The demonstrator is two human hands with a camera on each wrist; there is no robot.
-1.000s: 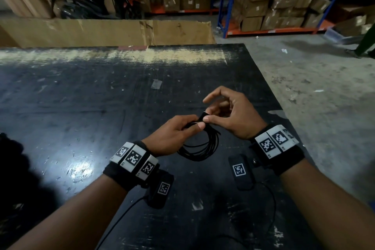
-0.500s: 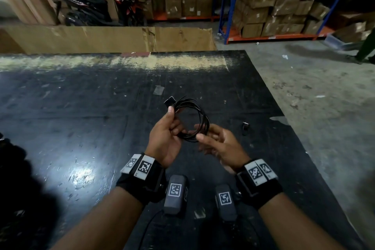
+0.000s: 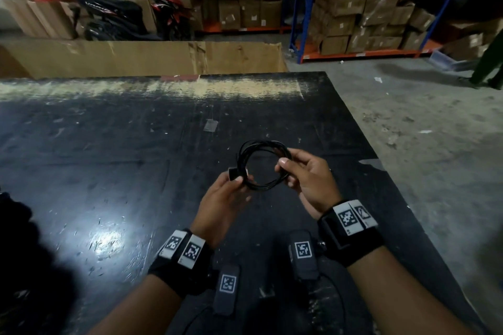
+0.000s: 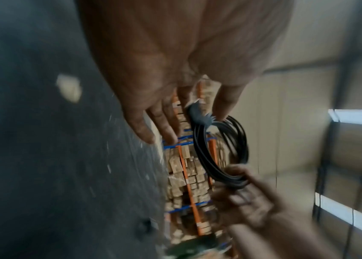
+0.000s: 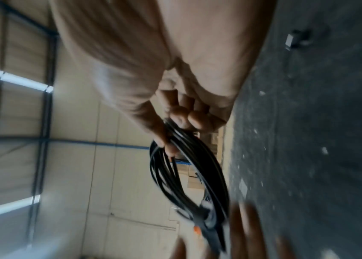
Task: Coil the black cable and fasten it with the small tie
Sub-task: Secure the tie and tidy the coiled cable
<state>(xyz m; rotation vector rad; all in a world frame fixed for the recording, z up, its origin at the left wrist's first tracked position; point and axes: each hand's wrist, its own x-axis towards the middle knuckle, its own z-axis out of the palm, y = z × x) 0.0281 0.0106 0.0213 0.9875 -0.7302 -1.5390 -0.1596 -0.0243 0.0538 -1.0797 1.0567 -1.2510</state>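
Note:
The black cable (image 3: 261, 143) is wound into a small round coil, held up above the black table (image 3: 109, 158) between both hands. My left hand (image 3: 239, 179) pinches the coil's left side by the plug (image 3: 232, 173); the left wrist view shows the plug (image 4: 194, 112) between thumb and finger. My right hand (image 3: 284, 168) grips the coil's right side, its fingers (image 5: 182, 119) curled round the strands of the coil (image 5: 197, 166). A small dark object (image 5: 295, 41) lies on the table; I cannot tell whether it is the tie.
The table's right edge (image 3: 381, 166) runs diagonally beside the concrete floor (image 3: 422, 122). A scrap of tape (image 3: 211, 125) lies beyond the hands. Cardboard sheets (image 3: 136, 57), motorbikes and shelves of boxes (image 3: 353, 8) stand behind the table.
The coil was lifted from low near the table. Half a second ago my left hand alone held it with the right hand beneath; now the right hand grips its right side.

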